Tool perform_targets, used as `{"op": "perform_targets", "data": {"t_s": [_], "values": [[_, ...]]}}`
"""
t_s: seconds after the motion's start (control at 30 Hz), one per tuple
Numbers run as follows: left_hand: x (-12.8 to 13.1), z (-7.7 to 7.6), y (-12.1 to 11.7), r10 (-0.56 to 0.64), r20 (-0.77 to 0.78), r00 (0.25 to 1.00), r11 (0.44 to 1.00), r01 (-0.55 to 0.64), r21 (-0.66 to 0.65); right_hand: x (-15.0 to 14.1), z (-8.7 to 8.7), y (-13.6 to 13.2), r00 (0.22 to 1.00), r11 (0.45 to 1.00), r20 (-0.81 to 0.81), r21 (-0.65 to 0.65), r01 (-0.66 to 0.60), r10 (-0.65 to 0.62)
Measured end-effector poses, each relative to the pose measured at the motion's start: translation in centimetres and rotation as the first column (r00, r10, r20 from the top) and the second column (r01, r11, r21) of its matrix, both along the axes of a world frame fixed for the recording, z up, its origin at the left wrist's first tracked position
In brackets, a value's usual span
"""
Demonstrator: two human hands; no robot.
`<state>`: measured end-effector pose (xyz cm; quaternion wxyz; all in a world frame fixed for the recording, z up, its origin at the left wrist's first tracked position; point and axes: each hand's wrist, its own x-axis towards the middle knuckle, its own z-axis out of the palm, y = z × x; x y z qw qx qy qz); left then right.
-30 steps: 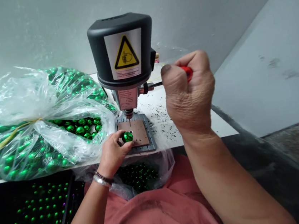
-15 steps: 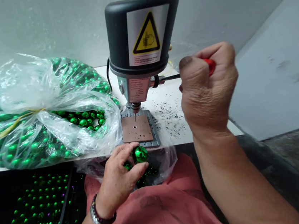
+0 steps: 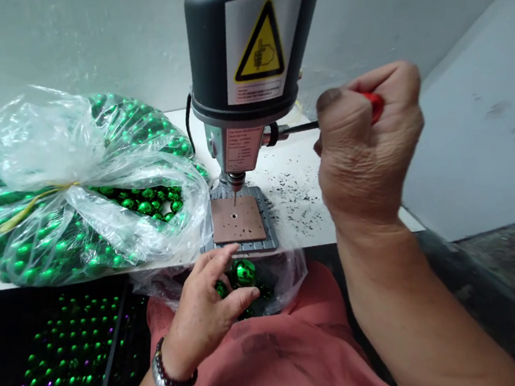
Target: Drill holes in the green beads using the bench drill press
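My left hand (image 3: 212, 288) is over a clear plastic bag (image 3: 290, 279) on my lap, thumb and forefinger spread. A shiny green ball (image 3: 244, 272) sits in the gap between them, apart from the thumb tip. Part of a second green ball (image 3: 221, 289) shows beside the palm; whether fingers touch it is hidden. My right hand (image 3: 369, 137) is closed around the red knob (image 3: 376, 106) of the feed lever on a small drill press (image 3: 253, 51). The drill bit (image 3: 235, 200) stands above a brown plate (image 3: 240, 226) with a hole, which lies on the grey base.
At left on the white table lies a big clear bag (image 3: 72, 239) of green beads, tied with yellow string. Dark shavings (image 3: 293, 204) litter the table right of the base. A dark glossy surface (image 3: 23, 343) at lower left carries rows of green glints.
My left thumb and forefinger have parted around the green ball, which now sits slightly lower. My right hand stays on the lever knob. The view has shifted a little.
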<state>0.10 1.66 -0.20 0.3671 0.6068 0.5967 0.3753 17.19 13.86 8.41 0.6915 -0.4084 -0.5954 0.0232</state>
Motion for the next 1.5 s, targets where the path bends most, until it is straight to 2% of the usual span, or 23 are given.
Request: {"op": "perform_targets", "data": {"t_s": [0.07,0.13,0.17,0.23,0.3,0.33,0.4,0.5,0.57,0.6,0.7,0.77,0.83,0.97,1.2,1.33,1.5], "values": [[-0.2,-0.2,0.4,0.069,0.077,0.995,0.992,-0.06,-0.111,0.0,0.0,0.0,1.0,1.0,0.007,0.005,-0.007,0.007],[-0.3,-0.4,0.9,0.169,0.282,0.945,0.961,-0.093,-0.262,0.1,0.0,0.0,1.0,1.0,0.008,0.009,-0.01,0.01],[-0.4,-0.4,1.1,0.223,0.414,0.883,0.94,-0.081,-0.332,0.1,0.0,0.0,1.0,1.0,0.006,0.007,-0.009,0.009],[-0.4,-0.4,1.6,0.319,0.641,0.698,0.906,-0.026,-0.423,0.1,0.0,-0.1,1.0,1.0,0.002,0.0,-0.004,0.004],[-0.3,-0.3,2.2,0.38,0.756,0.532,0.892,0.006,-0.452,0.0,0.0,-0.1,1.0,1.0,-0.001,-0.012,-0.001,0.001],[-0.2,-0.3,2.5,0.393,0.784,0.481,0.892,0.009,-0.453,0.0,0.1,-0.2,1.0,1.0,0.0,-0.018,-0.005,0.005],[0.0,-0.4,3.0,0.407,0.804,0.434,0.892,0.0,-0.451,0.0,0.2,-0.3,1.0,1.0,0.001,-0.023,-0.007,0.007],[0.3,-0.6,3.8,0.375,0.793,0.48,0.906,-0.008,-0.424,0.0,0.4,-0.5,1.0,1.0,0.001,-0.02,0.018,-0.018],[0.2,-0.8,4.6,0.318,0.752,0.577,0.927,-0.022,-0.375,0.0,0.5,-0.7,1.0,0.999,-0.004,-0.027,0.025,-0.026],[0.1,-1.0,5.1,0.28,0.705,0.652,0.94,-0.038,-0.338,0.0,0.6,-0.7,1.0,0.999,-0.007,-0.032,0.022,-0.022],[-0.3,-1.6,7.2,0.183,0.409,0.894,0.976,-0.116,-0.183,0.0,0.7,-0.8,1.0,0.999,-0.014,-0.04,0.02,-0.021],[-0.5,-2.2,8.9,0.173,0.175,0.969,0.983,-0.16,-0.085,0.0,0.8,-0.9,1.0,0.998,-0.009,-0.057,0.027,-0.027],[-0.6,-2.7,10.4,0.163,0.025,0.986,0.986,-0.162,-0.038,0.1,0.8,-0.9,1.0,0.997,0.0,-0.074,0.031,-0.031],[-0.3,-3.2,11.7,0.108,-0.106,0.988,0.993,-0.113,-0.045,0.2,0.8,-1.1,1.0,0.996,0.018,-0.088,0.023,-0.022],[0.6,-1.4,11.6,0.057,-0.378,0.924,0.996,-0.081,-0.047,0.2,0.9,-1.1,1.0,0.997,-0.02,-0.078,-0.02,0.019],[0.9,-0.7,11.9,0.003,-0.41,0.912,0.996,-0.038,-0.076,0.3,0.9,-1.1,0.999,0.998,-0.015,-0.062,-0.031,0.03],[0.8,-1.2,12.3,0.004,-0.316,0.949,0.993,-0.041,-0.112,0.4,0.8,-1.2,0.999,0.997,-0.025,-0.055,-0.049,0.047]]}}
